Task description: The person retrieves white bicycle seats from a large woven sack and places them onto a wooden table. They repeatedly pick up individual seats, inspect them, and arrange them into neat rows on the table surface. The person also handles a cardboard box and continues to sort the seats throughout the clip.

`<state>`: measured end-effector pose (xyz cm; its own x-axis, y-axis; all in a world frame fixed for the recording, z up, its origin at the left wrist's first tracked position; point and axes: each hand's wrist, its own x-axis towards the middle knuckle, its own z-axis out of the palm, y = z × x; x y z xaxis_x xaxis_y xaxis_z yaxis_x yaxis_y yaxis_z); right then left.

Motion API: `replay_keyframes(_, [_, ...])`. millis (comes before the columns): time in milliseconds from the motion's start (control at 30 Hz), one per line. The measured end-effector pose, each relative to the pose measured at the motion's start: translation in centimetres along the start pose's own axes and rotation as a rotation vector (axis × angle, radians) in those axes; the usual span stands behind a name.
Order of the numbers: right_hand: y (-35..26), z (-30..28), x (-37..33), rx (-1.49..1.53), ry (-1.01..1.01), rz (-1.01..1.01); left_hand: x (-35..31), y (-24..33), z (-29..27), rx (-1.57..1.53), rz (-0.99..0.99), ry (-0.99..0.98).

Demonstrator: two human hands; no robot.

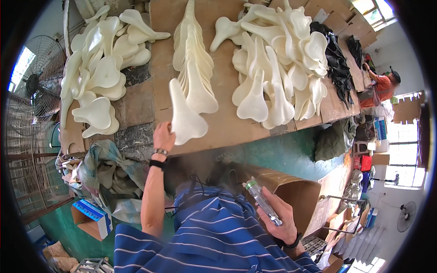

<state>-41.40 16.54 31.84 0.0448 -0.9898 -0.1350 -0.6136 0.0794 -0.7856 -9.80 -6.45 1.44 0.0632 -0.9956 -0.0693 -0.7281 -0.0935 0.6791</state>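
Observation:
My left hand [164, 138] pinches the left edge of a cream-white plastic bicycle saddle shell [186, 116], near the table's front edge. That shell lies with its narrow nose pointing away and its broad end toward me. Behind it, a long row of nested saddle shells [193, 54] runs to the far side. My right hand [279, 218] is closed around a silvery cylindrical hand tool [263, 201] with a green collar, held in front of my body, below the table. The tool's exact kind cannot be made out.
Heaps of loose shells lie on the cardboard-covered table [166, 98], at the left [107, 70] and right [273, 59]. Black sheeting [334, 59] lies beyond the right heap. An open cardboard box [291, 186] and a sack of shells [109, 177] stand below. A person in orange [384, 86] works far right.

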Motion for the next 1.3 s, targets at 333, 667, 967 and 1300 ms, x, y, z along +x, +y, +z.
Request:
replay_keyframes(333, [-1.1,0.3,2.3,-0.037,0.143,-0.142,-3.3,-5.2,-3.5,-0.012,-0.037,0.023])
replay_keyframes(667, [-1.1,1.0,1.1,0.023,0.255,-0.130,6.6,1.8,8.6,-0.050,0.262,0.135])
replay_keyframes(967, [0.2,2.6,1.0,0.162,0.265,0.007,0.8,6.8,4.5,-0.103,0.122,-0.022])
replay_keyframes(1300, [0.5,3.4,3.9,0.172,0.114,-0.009,-0.9,0.2,-10.2,-0.146,-0.093,0.349])
